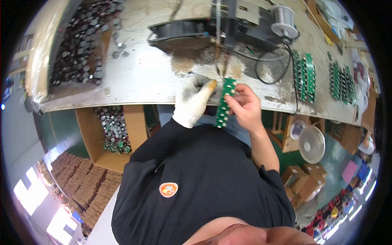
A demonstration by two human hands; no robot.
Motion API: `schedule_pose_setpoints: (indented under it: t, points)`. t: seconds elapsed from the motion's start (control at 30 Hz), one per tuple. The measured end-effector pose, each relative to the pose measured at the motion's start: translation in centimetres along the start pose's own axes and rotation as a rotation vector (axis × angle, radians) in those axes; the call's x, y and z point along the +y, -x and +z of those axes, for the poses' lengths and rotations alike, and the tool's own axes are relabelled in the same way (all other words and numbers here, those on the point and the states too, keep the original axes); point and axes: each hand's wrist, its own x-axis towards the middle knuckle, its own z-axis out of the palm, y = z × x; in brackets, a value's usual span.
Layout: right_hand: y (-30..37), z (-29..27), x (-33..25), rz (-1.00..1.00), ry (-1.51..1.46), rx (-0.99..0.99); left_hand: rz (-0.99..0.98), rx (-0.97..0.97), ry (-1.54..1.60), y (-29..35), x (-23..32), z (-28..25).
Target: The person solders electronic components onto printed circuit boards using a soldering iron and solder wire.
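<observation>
The right hand (245, 107) is bare; its fingers are closed on a long green circuit board (223, 104) and pinch it from the side. The board stands almost straight up and down; its top part is over the near edge of the bench (139, 77), about the middle of that edge, and its bottom part hangs down past the edge in front of the person's black top.

The left hand (191, 102) wears a white glove; its fingers are curled, and one yellow-stained fingertip (212, 84) is right beside the top of the board; I cannot tell if this hand is gripping the board or only touching it.

Just past the top of the board, two thin metal tips (222, 64) point down at the bench; the bench is stained brown there. Behind them, near the far edge, sits a black fan (179, 36); to the right of it is a spool of silver wire (283, 18). A black cable (273, 67) loops across the bench near the spool.

Toward the right end of the bench lie rows of more green boards (304, 77); more rows (341, 83) lie further right. At the left end is a tray of small round metal parts (81, 45). Under the bench on the left is a cardboard box (98, 151) with more such parts; under it on the right stands a small white fan (311, 143).
</observation>
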Motion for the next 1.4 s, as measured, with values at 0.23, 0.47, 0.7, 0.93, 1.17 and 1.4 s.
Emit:
schedule_pose_setpoints:
  t: [0.23, 0.47, 0.7, 0.93, 1.17, 1.4]
  points:
    - [-0.7, -0.7, 0.7, -0.106, -0.055, 0.075, 0.329, 0.352, -0.346, -2.8, -2.2, -7.8]
    - [-1.1, -0.6, 1.0, -0.107, -0.049, 0.062, 0.463, 0.816, -1.101, -7.7, 2.2, -15.7]
    - [-1.2, -0.7, 1.6, -0.114, -0.058, 0.053, 0.300, 0.655, -1.000, -7.9, 2.1, -15.4]
    - [-1.2, -0.6, 1.3, -0.085, -0.026, 0.047, 0.372, 0.610, -0.361, -4.5, 0.5, -14.4]
    - [-1.1, -0.8, 1.6, -0.118, -0.044, 0.069, 0.256, 0.356, 0.022, -1.2, 2.9, -9.6]
    - [-1.0, -0.5, 0.8, -0.079, -0.048, 0.015, 0.049, 0.099, 0.172, 0.2, 0.7, -5.6]
